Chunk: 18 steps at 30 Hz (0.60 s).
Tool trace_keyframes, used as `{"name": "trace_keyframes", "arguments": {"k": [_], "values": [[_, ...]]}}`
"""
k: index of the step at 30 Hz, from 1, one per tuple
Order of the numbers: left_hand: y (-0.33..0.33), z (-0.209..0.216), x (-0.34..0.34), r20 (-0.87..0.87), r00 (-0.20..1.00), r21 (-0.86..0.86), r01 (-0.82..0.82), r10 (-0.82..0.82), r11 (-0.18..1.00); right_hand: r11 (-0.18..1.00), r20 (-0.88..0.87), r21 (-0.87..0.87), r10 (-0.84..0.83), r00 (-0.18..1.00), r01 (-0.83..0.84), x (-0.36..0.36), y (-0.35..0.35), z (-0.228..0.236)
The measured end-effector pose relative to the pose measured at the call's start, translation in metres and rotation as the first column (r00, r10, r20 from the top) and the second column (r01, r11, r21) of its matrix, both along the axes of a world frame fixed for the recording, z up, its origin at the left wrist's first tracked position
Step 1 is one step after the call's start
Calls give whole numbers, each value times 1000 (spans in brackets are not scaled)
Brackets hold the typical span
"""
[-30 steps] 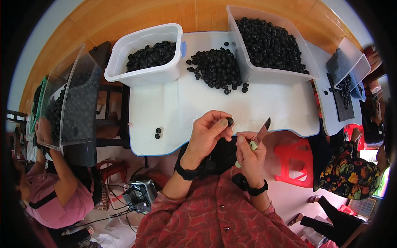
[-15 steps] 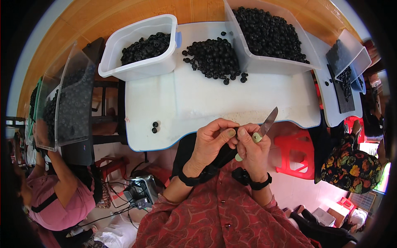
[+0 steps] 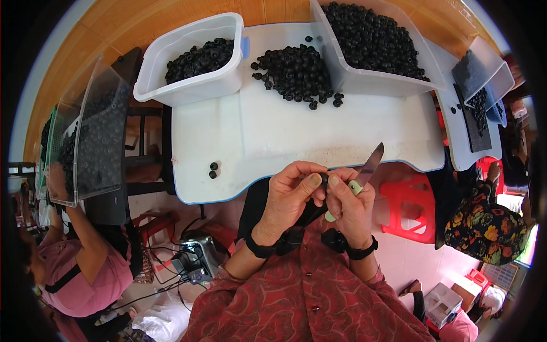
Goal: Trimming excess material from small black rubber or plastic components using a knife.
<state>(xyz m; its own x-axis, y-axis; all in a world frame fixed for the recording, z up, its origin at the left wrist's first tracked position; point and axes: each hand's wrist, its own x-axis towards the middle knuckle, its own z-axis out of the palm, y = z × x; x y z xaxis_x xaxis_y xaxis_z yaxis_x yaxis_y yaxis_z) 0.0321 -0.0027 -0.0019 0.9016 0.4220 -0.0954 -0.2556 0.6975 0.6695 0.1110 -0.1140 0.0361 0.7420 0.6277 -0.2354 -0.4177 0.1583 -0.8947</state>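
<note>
My left hand [image 3: 290, 196] pinches a small black round fruit [image 3: 323, 179] between thumb and fingers, just below the white table's [image 3: 273, 137] near edge. My right hand [image 3: 348, 199] touches the same fruit with its thumb and grips a small knife [image 3: 367, 169] with a pale green handle, blade pointing up and to the right. A loose pile of black fruits [image 3: 296, 71] lies at the far side of the table. Two single fruits [image 3: 213, 170] sit near the table's left front corner.
A white tub [image 3: 191, 60] of black fruits stands at the back left, a larger clear tub [image 3: 370, 43] at the back right. A person in pink [image 3: 85, 273] holds a clear bin [image 3: 91, 142] at the left. A red stool [image 3: 407, 208] stands at the right.
Both hands have drawn closer together and lower, toward my body. The right thumb now meets the fruit in the left fingers, and the knife blade has tilted more upright.
</note>
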Motion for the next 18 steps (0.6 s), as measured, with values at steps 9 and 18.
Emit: {"name": "trace_keyframes", "arguments": {"k": [9,18], "values": [[-3,3,-2,-25,997,169,-65,70,983,997,16,74,-2,1000,0,-2,3,-1],[-2,3,-5,-17,998,167,-63,67,984,996,-10,80,26,1000,-25,0,-1,1]]}}
